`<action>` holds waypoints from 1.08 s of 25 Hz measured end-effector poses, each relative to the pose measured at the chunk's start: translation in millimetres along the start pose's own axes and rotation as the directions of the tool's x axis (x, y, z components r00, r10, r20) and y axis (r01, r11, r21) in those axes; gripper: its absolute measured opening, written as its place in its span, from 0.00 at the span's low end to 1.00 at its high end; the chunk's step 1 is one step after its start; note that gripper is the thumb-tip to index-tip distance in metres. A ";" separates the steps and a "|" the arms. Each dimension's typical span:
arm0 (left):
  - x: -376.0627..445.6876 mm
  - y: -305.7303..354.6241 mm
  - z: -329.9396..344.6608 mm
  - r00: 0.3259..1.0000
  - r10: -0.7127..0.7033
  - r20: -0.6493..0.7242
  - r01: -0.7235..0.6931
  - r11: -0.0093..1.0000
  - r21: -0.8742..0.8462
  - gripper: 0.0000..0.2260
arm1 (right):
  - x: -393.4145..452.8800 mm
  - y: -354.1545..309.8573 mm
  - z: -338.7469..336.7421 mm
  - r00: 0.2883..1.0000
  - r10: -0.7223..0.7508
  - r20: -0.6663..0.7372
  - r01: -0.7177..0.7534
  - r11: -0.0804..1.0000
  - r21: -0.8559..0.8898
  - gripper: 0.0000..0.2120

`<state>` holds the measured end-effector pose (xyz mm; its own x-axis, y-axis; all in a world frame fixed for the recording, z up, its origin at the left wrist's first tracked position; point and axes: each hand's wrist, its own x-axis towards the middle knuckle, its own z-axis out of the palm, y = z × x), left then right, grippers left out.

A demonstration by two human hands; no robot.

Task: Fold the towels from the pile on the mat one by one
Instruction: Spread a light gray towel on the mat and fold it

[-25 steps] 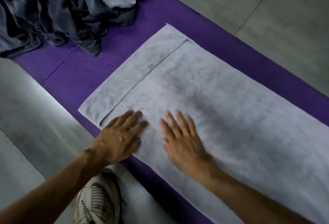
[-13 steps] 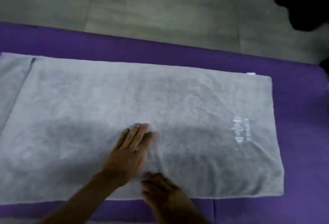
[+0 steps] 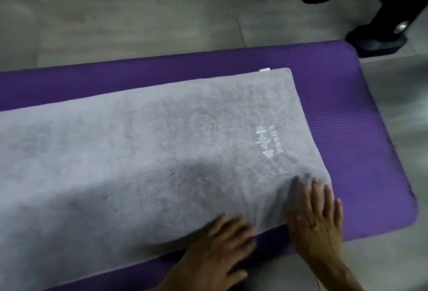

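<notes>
Though blurred, both hands, left hand (image 3: 222,244) and right hand (image 3: 315,214), press the towel (image 3: 139,163).

— Where does the grey rectangular terry towel (image 3: 148,156) lie?
— Flat on the long purple ribbed foam mat (image 3: 361,142), which lies on the grey tiled floor (image 3: 115,13).
— And the hands?
— Both on the towel's near right corner: left hand (image 3: 222,249) at the near edge, right hand (image 3: 317,214) just beside it to the right.
— Behind the mat?
— A black metal stand foot (image 3: 379,38), at the far right.

The towel (image 3: 139,163) runs off the left edge; its white lettering (image 3: 269,141) is too blurred to read.
</notes>
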<state>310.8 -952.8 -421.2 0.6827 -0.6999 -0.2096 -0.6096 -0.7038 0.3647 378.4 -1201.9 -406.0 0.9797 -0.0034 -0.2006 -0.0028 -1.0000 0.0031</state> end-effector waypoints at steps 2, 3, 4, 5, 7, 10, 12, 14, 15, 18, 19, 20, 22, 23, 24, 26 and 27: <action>-15.1 2.7 -2.3 0.994 0.090 -0.065 -0.089 0.996 0.013 0.18 | 16.6 -56.3 3.5 0.962 -0.268 -0.052 0.272 0.958 0.091 0.31; -26.5 -5.7 -4.1 0.980 -0.037 -0.193 0.032 0.999 -0.030 0.14 | 22.6 -91.6 6.4 0.912 -0.406 -0.060 0.411 0.902 0.132 0.30; -42.0 -19.3 -10.3 0.926 -0.230 -0.299 0.200 0.972 -0.125 0.12 | 23.3 -127.2 13.7 0.847 -0.527 -0.068 0.531 0.834 0.151 0.29; -64.7 -38.3 -15.9 0.825 -0.432 -0.365 0.372 0.901 -0.225 0.09 | 18.2 -163.4 22.3 0.773 -0.629 -0.077 0.633 0.759 0.151 0.28; -130.7 -85.4 -23.1 0.527 -0.734 -0.429 0.634 0.675 -0.378 0.08 | -2.4 -234.1 36.5 0.604 -0.791 -0.090 0.796 0.594 0.120 0.26; -245.4 -147.8 -24.9 0.066 -0.916 -0.396 0.766 0.301 -0.568 0.14 | -26.9 -304.2 47.2 0.426 -0.899 -0.099 0.904 0.417 0.095 0.24; -320.2 -176.0 -21.7 -0.211 -0.925 -0.316 0.809 0.016 -0.588 0.19 | -32.3 -334.8 52.1 0.347 -0.933 -0.094 0.937 0.343 0.063 0.25; -376.0 -197.6 -10.7 -0.400 -0.902 -0.165 0.779 -0.239 -0.580 0.20 | -30.5 -349.2 59.9 0.288 -0.954 -0.081 0.958 0.286 0.038 0.25; -396.4 -205.3 -4.8 -0.439 -0.895 -0.082 0.755 -0.318 -0.573 0.20 | -28.8 -351.4 61.5 0.271 -0.960 -0.070 0.962 0.268 0.045 0.25; -428.2 -221.9 7.8 -0.449 -0.892 0.051 0.754 -0.409 -0.513 0.22 | -23.8 -347.4 57.8 0.261 -0.963 -0.061 0.964 0.258 0.057 0.25; -433.9 -226.1 8.8 -0.472 -0.881 0.036 0.750 -0.423 -0.508 0.21 | -22.9 -346.7 53.7 0.257 -0.965 -0.050 0.965 0.254 0.060 0.25; -437.6 -230.5 8.6 -0.498 -0.867 0.026 0.730 -0.435 -0.528 0.20 | -21.5 -347.1 49.7 0.252 -0.967 -0.035 0.966 0.249 0.065 0.24; -439.5 -234.1 1.2 -0.516 -0.854 0.068 0.667 -0.451 -0.593 0.18 | -19.3 -348.7 42.1 0.246 -0.969 -0.018 0.967 0.244 0.080 0.23; -438.2 -231.9 -5.7 -0.506 -0.857 0.102 0.649 -0.456 -0.609 0.16 | -19.6 -349.2 38.9 0.247 -0.969 -0.011 0.964 0.244 0.101 0.23; -434.6 -228.0 -14.2 -0.489 -0.863 0.122 0.649 -0.454 -0.610 0.17 | -20.8 -349.9 36.9 0.261 -0.965 -0.009 0.955 0.257 0.148 0.22; -414.5 -217.6 -37.1 -0.463 -0.878 0.120 0.684 -0.440 -0.582 0.19 | -24.0 -354.0 31.9 0.340 -0.940 -0.026 0.867 0.302 0.396 0.20; -397.7 -209.8 -48.1 -0.451 -0.889 0.080 0.731 -0.418 -0.540 0.16 | -24.9 -359.3 25.3 0.418 -0.908 -0.013 0.735 0.330 0.592 0.18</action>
<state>186.5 -520.9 -370.7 0.2024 0.9315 -0.3021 0.9713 -0.1514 0.1837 349.9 -842.6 -426.8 0.4145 0.9070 -0.0742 0.6003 -0.3338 -0.7268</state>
